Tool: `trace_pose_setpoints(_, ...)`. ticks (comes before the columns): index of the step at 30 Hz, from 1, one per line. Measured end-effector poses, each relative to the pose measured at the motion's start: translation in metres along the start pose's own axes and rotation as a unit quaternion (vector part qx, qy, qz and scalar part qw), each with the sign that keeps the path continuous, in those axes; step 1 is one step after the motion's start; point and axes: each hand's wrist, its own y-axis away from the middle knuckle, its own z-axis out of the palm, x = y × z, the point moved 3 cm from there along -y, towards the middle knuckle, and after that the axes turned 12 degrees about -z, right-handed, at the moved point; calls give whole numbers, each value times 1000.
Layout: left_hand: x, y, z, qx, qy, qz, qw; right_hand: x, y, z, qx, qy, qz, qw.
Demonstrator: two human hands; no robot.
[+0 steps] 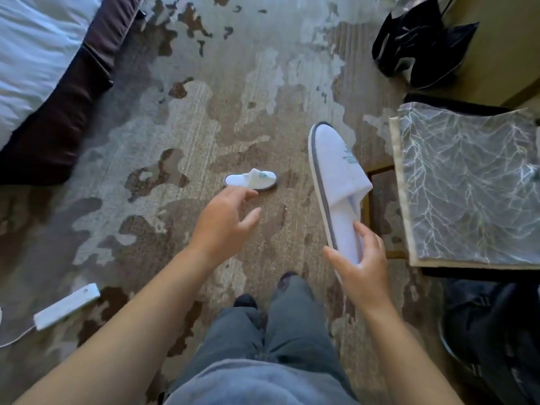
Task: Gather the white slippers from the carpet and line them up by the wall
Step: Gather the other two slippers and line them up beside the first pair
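Observation:
My right hand [361, 264] grips the heel end of a white slipper [336, 173] with a grey sole edge and a green logo, held in the air with its toe pointing away from me. A second white slipper [251, 179] lies on its sole on the patterned carpet [175, 127], toe to the right. My left hand [226, 220] hovers above the carpet just short of that slipper, fingers apart and holding nothing.
A bed with white bedding [32, 54] and a dark base fills the upper left. A chair with a patterned cushion [473, 188] stands right. A black plastic bag [420, 42] sits upper right by a wall. A white power strip [67, 306] lies lower left. A dark bag [493, 325] lies lower right.

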Motion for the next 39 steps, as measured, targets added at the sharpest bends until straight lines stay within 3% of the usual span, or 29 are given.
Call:
trace_pose_setpoints(6, -6, -105, 9, -22, -15, -24, 999, 5, -98, 19, -2, -3, 39, 999)
trace_pose_setpoints(10, -25, -181, 24, -45, -38, -83, 995, 11, -188, 40, -28, 13, 42, 999)
trace_pose_setpoints(16, -89, -290, 63, -104, -85, -165, 977, 38, -314, 96, -66, 33, 46, 996)
trace_pose_setpoints(20, -171, -370, 132, -146, -123, -180, 965, 107, -375, 164, -67, 33, 43, 996)
trace_pose_setpoints(26, -329, -497, 292, -176, -175, -141, 958, 276, -439, 294, -43, 58, 46, 996)
trace_pose_setpoints(31, -449, -560, 414, -206, -283, -139, 926, 394, -476, 373, -41, 76, 45, 995)
trace_pose_setpoints(39, -505, -586, 461, -207, -409, -65, 886, 441, -487, 405, -74, 107, 42, 991)
